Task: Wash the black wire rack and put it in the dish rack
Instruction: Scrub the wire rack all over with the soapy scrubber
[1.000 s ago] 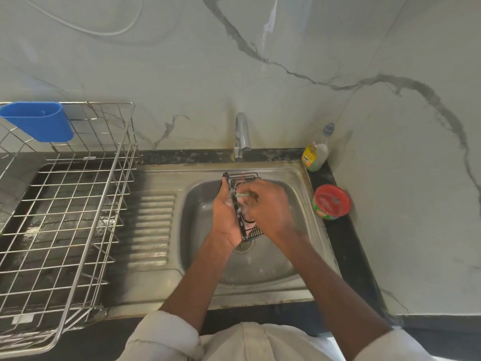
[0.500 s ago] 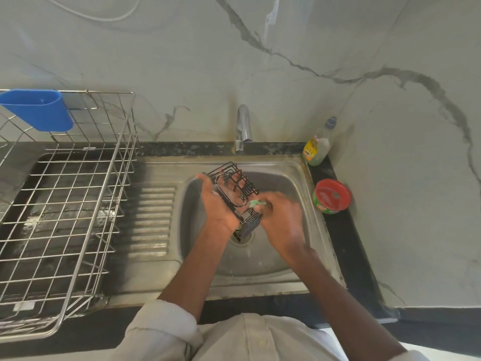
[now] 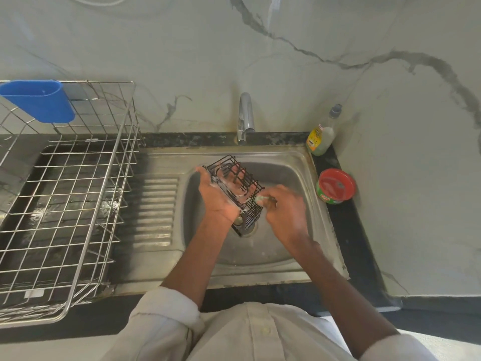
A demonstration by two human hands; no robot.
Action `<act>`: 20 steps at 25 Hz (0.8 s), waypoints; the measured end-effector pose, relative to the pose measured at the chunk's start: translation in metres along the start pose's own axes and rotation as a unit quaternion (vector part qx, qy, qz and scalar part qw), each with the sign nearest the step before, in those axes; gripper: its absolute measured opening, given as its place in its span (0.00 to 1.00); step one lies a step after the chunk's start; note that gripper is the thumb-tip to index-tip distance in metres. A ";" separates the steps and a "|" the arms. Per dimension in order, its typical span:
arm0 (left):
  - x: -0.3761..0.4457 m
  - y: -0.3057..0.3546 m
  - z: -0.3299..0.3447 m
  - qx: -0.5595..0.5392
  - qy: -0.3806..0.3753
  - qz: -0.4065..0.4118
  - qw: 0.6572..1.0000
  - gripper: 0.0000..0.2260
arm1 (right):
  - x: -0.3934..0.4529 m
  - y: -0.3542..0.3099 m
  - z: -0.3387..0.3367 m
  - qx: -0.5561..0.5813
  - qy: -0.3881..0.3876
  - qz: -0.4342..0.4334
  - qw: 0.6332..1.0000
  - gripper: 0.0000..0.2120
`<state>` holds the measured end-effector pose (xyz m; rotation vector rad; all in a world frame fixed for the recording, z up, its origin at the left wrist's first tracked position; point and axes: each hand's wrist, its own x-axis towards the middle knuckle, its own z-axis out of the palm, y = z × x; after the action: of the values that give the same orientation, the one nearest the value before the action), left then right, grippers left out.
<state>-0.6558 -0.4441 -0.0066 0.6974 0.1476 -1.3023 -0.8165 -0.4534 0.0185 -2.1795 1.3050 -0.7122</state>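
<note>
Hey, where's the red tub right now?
The red tub sits on the dark counter right of the sink, just in front of the soap bottle.

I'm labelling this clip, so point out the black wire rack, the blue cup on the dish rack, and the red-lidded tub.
black wire rack point(image 3: 235, 190), head view, on its wire side.
blue cup point(image 3: 39, 101), head view, on its front wall.
red-lidded tub point(image 3: 336, 184), head view, on the lid.

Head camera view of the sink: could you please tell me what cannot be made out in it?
- Scrubber in the right hand: motion blur leaves only a pale green tip, so its kind is unclear.
- Sink drain: covered by the black wire rack that the left hand holds.
- Dish rack: its left side is cut off by the frame edge.
- Bottle label: too small to read.
- Tap: no water stream can be made out.
</note>
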 end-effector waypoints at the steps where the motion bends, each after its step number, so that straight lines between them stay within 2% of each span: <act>1: 0.000 -0.002 0.001 0.004 0.024 0.007 1.000 0.33 | 0.001 0.000 0.002 0.009 0.018 0.022 1.000 0.08; 4: -0.002 -0.002 0.009 -0.021 0.066 0.025 0.997 0.27 | -0.005 -0.012 0.015 0.033 0.054 -0.046 0.997 0.08; 6: -0.001 -0.003 0.009 -0.049 0.092 0.017 0.994 0.27 | -0.002 -0.009 0.015 0.043 0.092 -0.050 0.994 0.07; 8: 0.002 -0.004 0.006 -0.089 0.113 0.017 0.990 0.29 | -0.001 -0.008 0.014 0.067 0.086 -0.054 0.993 0.09; 13: 0.002 0.001 -0.001 -0.194 0.148 0.014 0.970 0.30 | -0.014 -0.015 0.019 0.201 0.017 0.034 0.979 0.11; 18: -0.001 0.006 -0.004 -0.224 0.162 0.011 0.961 0.29 | -0.022 -0.010 0.023 0.173 0.019 0.082 0.981 0.13; 20: 0.001 0.007 -0.003 -0.230 0.160 0.012 0.960 0.29 | -0.022 -0.016 0.023 0.194 0.015 0.061 0.979 0.13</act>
<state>-0.6483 -0.4426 -0.0065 0.4997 0.6815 -1.0693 -0.7997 -0.4236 0.0079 -1.7690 1.1866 -0.8718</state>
